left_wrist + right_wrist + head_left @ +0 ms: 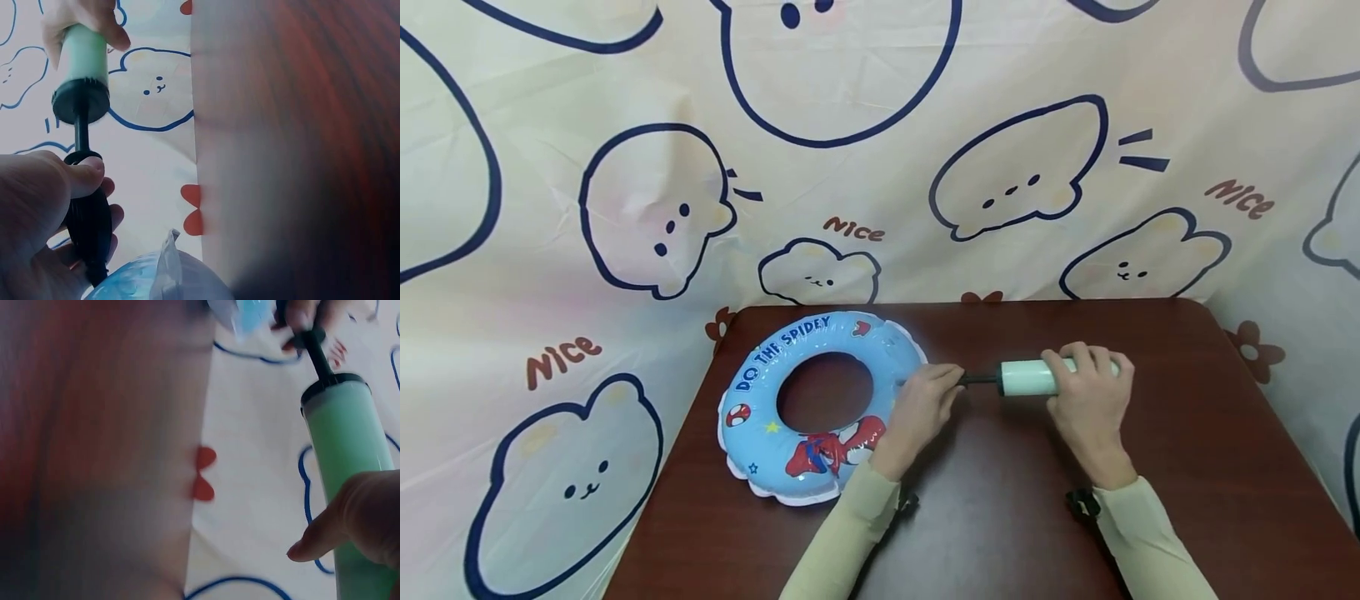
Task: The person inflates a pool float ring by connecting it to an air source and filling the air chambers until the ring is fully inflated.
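A blue inflatable swim ring, printed "DO THE SPIDEY" with a red and blue figure, lies on the left of the table, looking plump. My left hand grips the black end piece of a hand pump at the ring's right side. Its narrow tip points at the ring, and the meeting spot is hidden. From that piece a thin black rod runs into the pump's pale green barrel. My right hand wraps around the barrel, held level above the table.
Under the ring and hands is a dark brown wooden table. A pale cloth with bear outlines and "Nice" lettering hangs behind and along the sides. A dark curved object shows at the far right edge.
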`<action>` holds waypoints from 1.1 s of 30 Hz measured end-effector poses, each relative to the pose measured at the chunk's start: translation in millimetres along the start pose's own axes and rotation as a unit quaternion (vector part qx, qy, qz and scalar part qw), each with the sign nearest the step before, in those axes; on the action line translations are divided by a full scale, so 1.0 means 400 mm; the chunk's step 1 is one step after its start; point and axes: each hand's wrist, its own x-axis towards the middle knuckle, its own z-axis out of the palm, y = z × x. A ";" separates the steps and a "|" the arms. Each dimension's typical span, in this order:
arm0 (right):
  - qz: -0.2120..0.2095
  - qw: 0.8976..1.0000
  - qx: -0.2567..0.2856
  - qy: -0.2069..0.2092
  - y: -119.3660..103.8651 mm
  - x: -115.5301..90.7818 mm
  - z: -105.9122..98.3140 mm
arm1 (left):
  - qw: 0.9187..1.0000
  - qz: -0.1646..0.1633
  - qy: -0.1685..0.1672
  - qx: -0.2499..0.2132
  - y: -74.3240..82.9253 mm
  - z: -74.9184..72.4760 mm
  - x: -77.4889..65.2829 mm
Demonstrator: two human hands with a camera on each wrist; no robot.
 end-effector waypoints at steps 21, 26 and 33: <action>-0.007 0.998 0.043 0.033 0.000 -0.014 0.013 | 1.000 -0.017 -0.001 -0.005 0.017 -0.008 -0.015; -0.007 0.997 0.037 0.060 0.040 0.001 -0.007 | 1.000 -0.013 0.007 -0.006 0.012 -0.017 -0.004; 0.014 0.996 0.041 0.075 0.086 0.016 -0.027 | 1.000 -0.012 0.012 0.000 0.000 -0.015 -0.001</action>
